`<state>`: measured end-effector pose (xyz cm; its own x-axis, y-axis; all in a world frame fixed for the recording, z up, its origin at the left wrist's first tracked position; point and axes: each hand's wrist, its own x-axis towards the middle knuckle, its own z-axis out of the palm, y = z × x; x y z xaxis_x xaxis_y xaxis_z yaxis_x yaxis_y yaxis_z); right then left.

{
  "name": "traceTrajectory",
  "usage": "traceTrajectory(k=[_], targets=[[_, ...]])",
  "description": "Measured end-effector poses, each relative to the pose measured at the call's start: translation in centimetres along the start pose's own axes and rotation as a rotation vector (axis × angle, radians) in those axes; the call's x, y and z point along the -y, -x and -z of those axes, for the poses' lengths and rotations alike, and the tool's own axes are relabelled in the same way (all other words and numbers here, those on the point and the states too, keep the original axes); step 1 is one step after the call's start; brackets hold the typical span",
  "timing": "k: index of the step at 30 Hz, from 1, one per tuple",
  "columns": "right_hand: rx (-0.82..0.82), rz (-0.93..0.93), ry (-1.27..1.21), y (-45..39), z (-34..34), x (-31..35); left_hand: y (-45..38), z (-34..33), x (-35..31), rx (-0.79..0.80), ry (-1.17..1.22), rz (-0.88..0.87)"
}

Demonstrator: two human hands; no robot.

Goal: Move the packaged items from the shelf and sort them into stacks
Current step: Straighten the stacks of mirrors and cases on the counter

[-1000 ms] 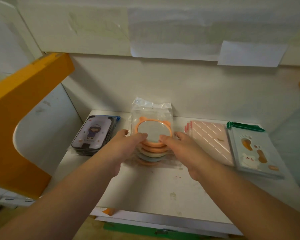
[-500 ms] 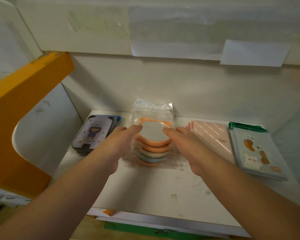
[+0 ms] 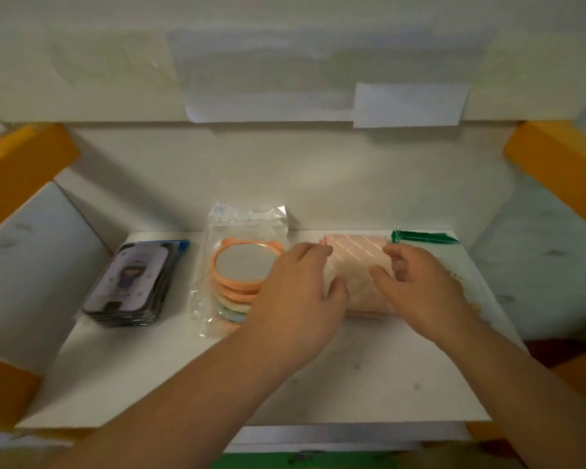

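Note:
On the white shelf [image 3: 183, 377] lie sorted stacks of packaged items. At the left is a dark stack with a cartoon girl on top [image 3: 129, 286]. In the middle sits a stack of round orange-rimmed mirrors in clear bags [image 3: 239, 269]. Right of it is a pink stack with diagonal stripes [image 3: 356, 262]. My left hand [image 3: 301, 299] hovers over the pink stack's left edge, fingers spread, holding nothing. My right hand [image 3: 420, 289] is over its right side, fingers curled and apart. A green-edged package [image 3: 423, 236] shows behind my right hand, mostly hidden.
The shelf is boxed in by white side walls and a back wall, with orange brackets at the left [image 3: 21, 167] and right [image 3: 562, 157]. Paper labels [image 3: 410, 104] hang from the shelf above. Bare shelf surface lies in front of the stacks.
Both hands let go of the round mirror stack and moved right over the pink striped stack. The camera view shifted right as well.

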<state>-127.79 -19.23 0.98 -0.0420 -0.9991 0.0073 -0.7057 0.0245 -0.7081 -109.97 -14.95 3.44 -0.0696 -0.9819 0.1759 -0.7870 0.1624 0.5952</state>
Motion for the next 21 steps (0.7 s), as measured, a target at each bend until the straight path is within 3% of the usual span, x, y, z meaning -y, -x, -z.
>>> traceTrajectory(k=[6, 11, 14, 21], targets=[[0.086, 0.009, 0.156, 0.1, 1.2, -2.6, -1.5, -7.5, -2.1, 0.322, -0.077, 0.088], [0.216, 0.068, 0.245, -0.4, 0.5, -2.4, -2.2, -9.7, -1.2, 0.332, -0.158, 0.273], [0.269, 0.073, 0.36, -0.5, 0.7, -1.7, -2.1, -9.7, -1.8, 0.425, -0.123, 0.313], [0.478, 0.167, 0.619, -1.2, 0.6, -0.7, -2.5, -8.2, -3.0, 0.173, 0.358, 0.526]])
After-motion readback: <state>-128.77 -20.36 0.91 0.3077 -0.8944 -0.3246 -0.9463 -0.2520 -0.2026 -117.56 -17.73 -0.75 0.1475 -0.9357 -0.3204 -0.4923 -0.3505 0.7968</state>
